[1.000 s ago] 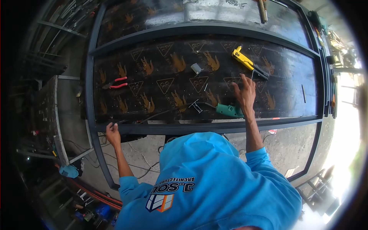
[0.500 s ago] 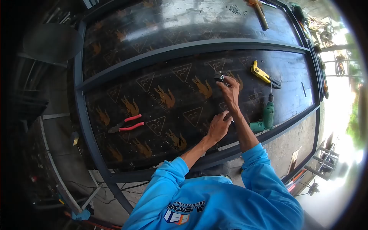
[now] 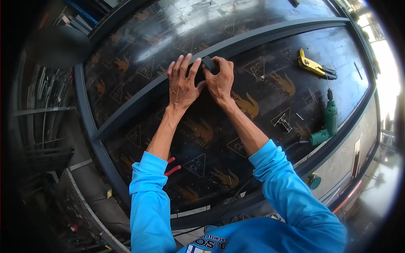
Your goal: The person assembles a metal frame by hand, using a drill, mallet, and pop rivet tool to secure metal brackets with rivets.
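A small dark rectangular block (image 3: 209,64) is pinched in my right hand (image 3: 221,80), held at the grey middle bar (image 3: 253,37) of a metal frame. Beside it on the left, my left hand (image 3: 182,86) is open, its fingers spread over the same bar and its thumb close to the right hand. Under both hands lies a dark board (image 3: 202,154) printed with gold crocodiles. Two red handles of a pair of pliers (image 3: 173,170) show past my left forearm, which hides the rest of the tool.
To the right on the board lie a green power drill (image 3: 331,116), a yellow hand tool with black grips (image 3: 312,66) and a little group of small metal pieces (image 3: 283,123). The frame's left side bar (image 3: 85,105) borders the board. Metal lengths (image 3: 46,97) are stacked at far left.
Both hands have moved up and left to the middle bar, the right one carrying the dark block. My left hand has spread its fingers. The view has shifted, and small metal pieces now show beside the drill.
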The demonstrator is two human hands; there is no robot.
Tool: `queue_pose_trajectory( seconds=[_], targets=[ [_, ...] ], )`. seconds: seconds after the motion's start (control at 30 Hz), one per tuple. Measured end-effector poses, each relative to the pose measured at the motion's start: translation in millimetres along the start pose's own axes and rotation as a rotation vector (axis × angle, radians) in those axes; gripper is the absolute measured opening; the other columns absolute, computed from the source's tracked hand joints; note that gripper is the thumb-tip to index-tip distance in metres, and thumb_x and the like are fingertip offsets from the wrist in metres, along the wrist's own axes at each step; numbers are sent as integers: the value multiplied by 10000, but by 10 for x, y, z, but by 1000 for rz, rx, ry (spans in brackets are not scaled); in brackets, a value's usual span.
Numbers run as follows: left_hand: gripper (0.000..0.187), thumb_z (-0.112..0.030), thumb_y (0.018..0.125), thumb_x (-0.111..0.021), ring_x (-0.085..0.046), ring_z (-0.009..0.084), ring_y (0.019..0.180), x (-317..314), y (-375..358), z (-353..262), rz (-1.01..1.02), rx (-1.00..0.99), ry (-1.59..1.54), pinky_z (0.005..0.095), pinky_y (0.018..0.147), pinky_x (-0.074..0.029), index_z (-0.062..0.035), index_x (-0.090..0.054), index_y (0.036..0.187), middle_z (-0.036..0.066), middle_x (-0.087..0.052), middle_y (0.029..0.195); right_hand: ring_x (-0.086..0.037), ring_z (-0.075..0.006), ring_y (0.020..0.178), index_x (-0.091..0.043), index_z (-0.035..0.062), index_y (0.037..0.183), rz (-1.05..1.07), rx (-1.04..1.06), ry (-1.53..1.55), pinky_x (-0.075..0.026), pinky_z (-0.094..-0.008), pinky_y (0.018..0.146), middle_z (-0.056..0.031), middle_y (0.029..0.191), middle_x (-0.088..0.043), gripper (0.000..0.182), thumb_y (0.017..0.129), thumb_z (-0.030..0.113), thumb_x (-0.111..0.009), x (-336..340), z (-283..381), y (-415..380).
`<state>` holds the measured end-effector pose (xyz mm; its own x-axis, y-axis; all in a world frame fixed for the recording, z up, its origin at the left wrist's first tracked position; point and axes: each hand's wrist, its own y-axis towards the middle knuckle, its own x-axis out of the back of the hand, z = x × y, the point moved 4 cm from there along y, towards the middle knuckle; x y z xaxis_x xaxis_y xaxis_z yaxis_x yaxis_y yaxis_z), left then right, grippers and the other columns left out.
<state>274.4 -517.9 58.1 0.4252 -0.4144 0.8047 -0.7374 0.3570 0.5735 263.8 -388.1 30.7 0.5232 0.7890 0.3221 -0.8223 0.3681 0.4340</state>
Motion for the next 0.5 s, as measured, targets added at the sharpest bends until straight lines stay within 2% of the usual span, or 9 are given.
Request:
queue_pose_trajectory(
  seconds=[0.03, 0.13, 0.2, 0.23, 0.33, 0.5],
  targets=[
    [675, -326, 768, -763, -454, 285, 1255, -83, 28, 47, 11, -35, -5, 483, 1059, -303, -147, -476, 1352, 90, -480, 1363, -554, -287, 860, -600, 45, 920, -18, 28, -34, -479, -382, 740, -95, 874, -605, 253, 706, 66, -733, -18, -32, 15],
    [675, -342, 762, -756, -477, 258, 1231, -236, 54, 39, -18, -94, 34, 451, 1022, -332, -176, -477, 1354, 67, -510, 1339, -550, -291, 844, -589, 43, 904, -7, 94, -17, -479, -388, 731, -87, 856, -596, 256, 693, 66, -733, -38, -71, 12],
    [629, -354, 779, -737, -496, 239, 1206, -323, 26, 7, -149, -57, 184, 430, 997, -342, -188, -500, 1337, 51, -547, 1296, -559, -294, 834, -582, 58, 922, -27, 114, -15, -490, -385, 702, -84, 851, -590, 298, 672, 66, -745, -75, -101, -3],
    [548, -356, 809, -706, -507, 228, 1190, -319, 30, 14, -218, -76, 148, 411, 985, -342, -195, -538, 1304, 24, -568, 1275, -560, -296, 837, -579, 61, 927, -6, 118, -12, -491, -387, 697, -86, 857, -591, 308, 669, 66, -747, -76, -76, 11],
    [492, -338, 827, -693, -514, 228, 1183, -302, 6, 10, -166, -131, 199, 407, 987, -340, -191, -568, 1279, -2, -567, 1284, -573, -292, 831, -596, 61, 942, 17, 88, -1, -495, -388, 703, -88, 861, -605, 309, 671, 62, -744, -68, -77, -24],
    [462, -335, 827, -697, -513, 194, 1187, -333, 31, -6, -164, -48, 171, 383, 987, -334, -206, -605, 1261, -31, -604, 1265, -569, -278, 795, -628, 78, 992, -48, 122, -20, -504, -378, 681, -80, 856, -613, 338, 671, 60, -732, 25, -36, -42]
  ],
)
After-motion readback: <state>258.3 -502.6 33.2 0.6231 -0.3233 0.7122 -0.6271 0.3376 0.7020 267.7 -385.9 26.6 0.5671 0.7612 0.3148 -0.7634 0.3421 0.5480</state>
